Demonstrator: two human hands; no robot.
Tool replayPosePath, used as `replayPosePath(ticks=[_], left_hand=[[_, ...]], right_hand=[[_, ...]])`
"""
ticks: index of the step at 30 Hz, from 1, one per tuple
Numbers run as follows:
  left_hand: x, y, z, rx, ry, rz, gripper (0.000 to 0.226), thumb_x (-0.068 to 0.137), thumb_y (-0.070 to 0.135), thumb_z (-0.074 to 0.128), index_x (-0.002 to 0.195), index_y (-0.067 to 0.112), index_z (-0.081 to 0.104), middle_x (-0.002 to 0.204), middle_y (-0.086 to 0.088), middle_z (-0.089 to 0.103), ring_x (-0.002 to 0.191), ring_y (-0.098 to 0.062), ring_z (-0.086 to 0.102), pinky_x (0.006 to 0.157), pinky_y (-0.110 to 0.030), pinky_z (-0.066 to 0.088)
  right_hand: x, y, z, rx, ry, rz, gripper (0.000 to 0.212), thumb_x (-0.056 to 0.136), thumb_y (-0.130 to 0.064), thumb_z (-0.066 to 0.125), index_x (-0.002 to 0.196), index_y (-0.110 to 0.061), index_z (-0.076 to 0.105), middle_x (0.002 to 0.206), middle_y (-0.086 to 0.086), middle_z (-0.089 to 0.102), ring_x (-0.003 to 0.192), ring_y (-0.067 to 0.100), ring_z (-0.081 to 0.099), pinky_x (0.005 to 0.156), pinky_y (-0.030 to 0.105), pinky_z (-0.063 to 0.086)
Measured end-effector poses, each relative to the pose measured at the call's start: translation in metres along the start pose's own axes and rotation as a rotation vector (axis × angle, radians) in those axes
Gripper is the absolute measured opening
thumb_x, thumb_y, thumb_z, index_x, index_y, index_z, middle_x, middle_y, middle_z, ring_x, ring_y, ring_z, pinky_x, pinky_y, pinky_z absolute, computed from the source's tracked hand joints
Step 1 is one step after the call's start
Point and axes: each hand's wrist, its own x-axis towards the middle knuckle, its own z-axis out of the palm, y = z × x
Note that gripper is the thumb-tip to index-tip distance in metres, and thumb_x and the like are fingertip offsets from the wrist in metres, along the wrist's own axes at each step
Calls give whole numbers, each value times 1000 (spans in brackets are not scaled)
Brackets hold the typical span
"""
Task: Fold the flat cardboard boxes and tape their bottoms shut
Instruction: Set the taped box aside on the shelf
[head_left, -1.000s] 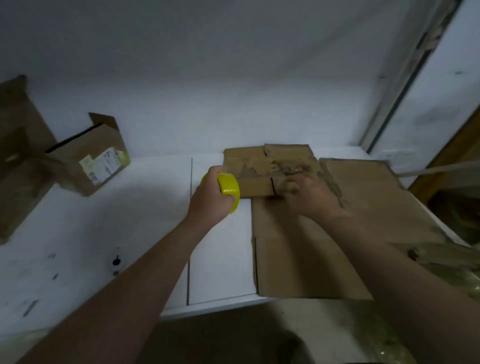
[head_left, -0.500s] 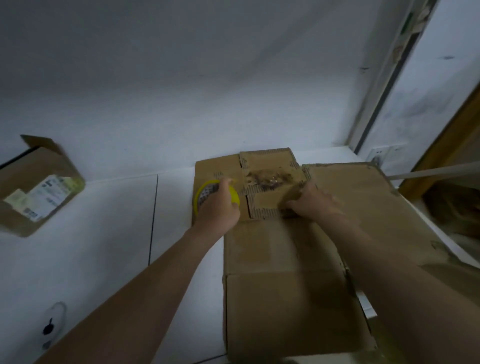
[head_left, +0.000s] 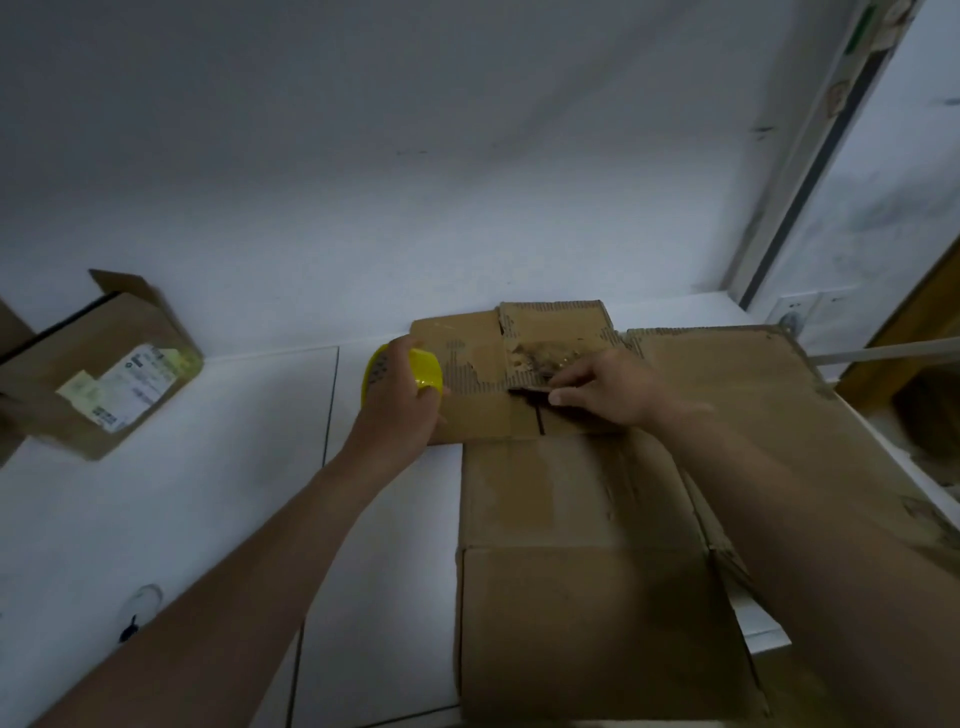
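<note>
A flat brown cardboard box lies on the white table in front of me, its torn far flaps near the wall. My left hand grips a yellow tape roll at the left flap's edge. My right hand pinches the lifted edge of the middle flap with thumb and fingers. A second flat cardboard sheet lies under and to the right of the box.
A folded cardboard box with a shipping label sits at the left against the white wall. A small dark-marked object lies near the table's front left. A wall socket and a wooden frame are at the right.
The view has shifted closer over the box. My right hand has moved from pressing the flaps to pinching and lifting a flap edge. My left hand stays on the tape roll.
</note>
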Motion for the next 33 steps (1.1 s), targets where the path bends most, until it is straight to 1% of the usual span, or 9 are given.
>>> replayPosePath(ticks=[3, 6, 12, 14, 19, 22, 26, 29, 33], left_hand=[[-7, 7, -14, -35, 44, 19, 58, 91, 2, 43, 139, 33, 35, 99, 8, 73, 65, -5, 68, 59, -25, 52], [-19, 11, -32, -177, 106, 16, 57, 91, -3, 43, 139, 27, 36, 109, -7, 71, 75, -24, 73, 63, -29, 56], [-53, 20, -84, -304, 230, -1, 56, 92, -5, 42, 141, 21, 33, 107, -9, 71, 71, -28, 74, 72, -38, 60], [-68, 21, -102, -329, 219, -9, 52, 94, -2, 44, 136, 26, 35, 105, -4, 73, 71, -25, 75, 76, -43, 59], [-123, 21, -145, -471, 127, -43, 37, 97, 6, 56, 126, 28, 49, 95, -2, 79, 73, -29, 76, 58, -31, 58], [-156, 11, -164, -512, 38, -73, 29, 99, 13, 58, 121, 31, 56, 96, -6, 79, 80, -34, 77, 74, -43, 60], [-188, -7, -174, -561, -49, -101, 28, 100, 14, 58, 121, 32, 60, 99, -9, 78, 84, -36, 76, 82, -48, 60], [-202, -16, -172, -544, -120, -101, 30, 100, 15, 59, 124, 34, 57, 101, -5, 78, 85, -34, 76, 78, -43, 62], [-207, -27, -165, -522, -182, -67, 30, 100, 15, 61, 126, 29, 55, 105, -5, 78, 87, -34, 76, 78, -44, 63]], right_hand=[[-4, -12, -2, -54, 193, -36, 20, 100, -33, 61, 107, -24, 78, 102, 0, 76, 94, 21, 67, 82, 32, 53], [-14, -36, -6, 43, 512, -120, 19, 101, -26, 60, 101, -19, 78, 94, 2, 76, 87, 21, 68, 81, 34, 55], [-42, -98, -23, 358, 746, -137, 25, 103, -30, 56, 120, -23, 73, 99, -13, 71, 81, -3, 62, 66, 7, 44], [-55, -117, -24, 402, 782, -144, 24, 104, -29, 55, 120, -24, 73, 97, -13, 70, 81, -1, 63, 66, 10, 45], [-100, -142, 1, 199, 605, -72, 30, 98, -13, 58, 121, -28, 70, 107, -7, 73, 94, 14, 66, 83, 31, 55], [-124, -155, 22, 105, 519, -53, 35, 95, -6, 57, 122, -25, 69, 107, -6, 73, 99, 16, 67, 86, 31, 55], [-146, -209, 48, 421, 338, -293, 18, 92, -34, 72, 107, -41, 69, 101, -20, 70, 91, 2, 67, 81, 19, 54], [-153, -242, 70, 524, 120, -320, 42, 83, -51, 76, 122, -36, 67, 110, -18, 70, 99, 1, 65, 87, 19, 52], [-148, -253, 92, 534, 63, -332, 21, 88, -29, 77, 106, -18, 78, 99, -7, 76, 95, 8, 69, 87, 31, 56]])
